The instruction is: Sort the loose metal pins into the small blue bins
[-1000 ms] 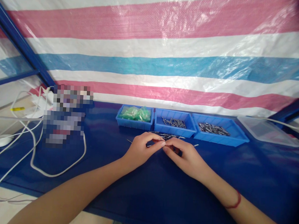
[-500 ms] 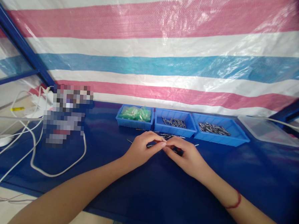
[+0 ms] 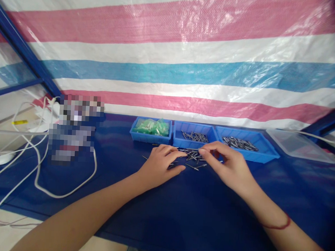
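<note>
My left hand (image 3: 162,163) rests low over the blue table, thumb and index finger apart with nothing between them. Thumb and fingertips of my right hand (image 3: 229,164) pinch a thin metal rivet, its shank pointing left; part of it is hidden by the fingers. Between the hands lies a loose pile of rivets (image 3: 193,155), with a few strays (image 3: 192,167) in front. Some thin pieces are partly covered by my left hand. Just behind the pile stands a blue bin (image 3: 196,145) holding more rivets (image 3: 196,136).
To the right, another blue bin (image 3: 263,156) contains metal rivets (image 3: 239,143). A third bin (image 3: 150,139) at the left holds green plastic packets (image 3: 153,127). A clear plastic lid (image 3: 301,147) lies far right. White cables (image 3: 95,166) loop across the table's left side.
My hands have parted from touching fingertips. The right hand has moved right with a rivet in its pinch, and the left hand's fingers have spread. The pile between them now shows.
</note>
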Demonstrator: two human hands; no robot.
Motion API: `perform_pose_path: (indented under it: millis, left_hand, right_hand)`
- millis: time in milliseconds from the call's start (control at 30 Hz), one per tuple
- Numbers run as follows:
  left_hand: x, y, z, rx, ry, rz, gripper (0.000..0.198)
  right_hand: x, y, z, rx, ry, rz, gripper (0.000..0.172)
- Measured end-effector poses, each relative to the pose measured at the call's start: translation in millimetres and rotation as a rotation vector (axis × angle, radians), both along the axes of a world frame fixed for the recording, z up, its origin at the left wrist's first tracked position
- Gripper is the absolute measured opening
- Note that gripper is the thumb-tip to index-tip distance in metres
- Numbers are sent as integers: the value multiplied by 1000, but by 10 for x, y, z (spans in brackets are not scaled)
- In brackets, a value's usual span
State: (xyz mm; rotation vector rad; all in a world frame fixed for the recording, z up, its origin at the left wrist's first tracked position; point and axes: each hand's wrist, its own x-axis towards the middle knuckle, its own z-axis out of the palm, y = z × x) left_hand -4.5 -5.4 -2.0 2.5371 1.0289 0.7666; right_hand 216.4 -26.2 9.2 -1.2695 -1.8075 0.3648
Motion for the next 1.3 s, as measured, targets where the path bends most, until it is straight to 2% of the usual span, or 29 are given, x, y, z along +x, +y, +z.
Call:
perform_pose_path:
  millis: [100, 233, 333, 433, 533, 667, 800, 867, 1000, 1067, 1167, 1300]
  left_hand:
    - [-13, -29, -3, 52, 148, -54, 40]
    - [-13, -52, -21, 71, 215, -73, 35]
    - [-19, -39, -37, 73, 232, -64, 32]
    - [-27, -13, -55, 80, 238, -59, 29]
    - [-28, 3, -71, 84, 249, -67, 26]
    - [-22, -19, -32, 100, 304, -57, 26]
    - [-48, -92, 143, 187, 387, 31, 29]
    - [-89, -132, 258, 216, 433, 82, 34]
    - [-205, -181, 435, 195, 558, 177, 59]
    - [-252, -180, 471, 141, 644, 207, 63]
    - [-287, -151, 463, 56, 734, 212, 58]
    - [-291, -91, 389, -11, 756, 269, 61]
  right_hand:
    - [260, 61, 98, 50, -117, -249, 22]
    - [652, 141, 141, 15, -216, -603, 23]
    - [890, 206, 68, -24, -364, -679, 30]
    - [970, 252, -11, -41, -479, -690, 32]
    - [834, 241, -17, 53, -480, -635, 31]
    - [475, 137, 59, 176, -397, -429, 25]
    - [266, 1, 130, 2, -495, -168, 25]
    - [270, -57, 137, -75, -581, -102, 28]
    - [379, -135, 69, -99, -660, -104, 38]
    - [423, -151, 18, -119, -706, -142, 43]
    - [458, -147, -38, -197, -763, -164, 45]
    - [498, -104, -67, -295, -795, -119, 39]
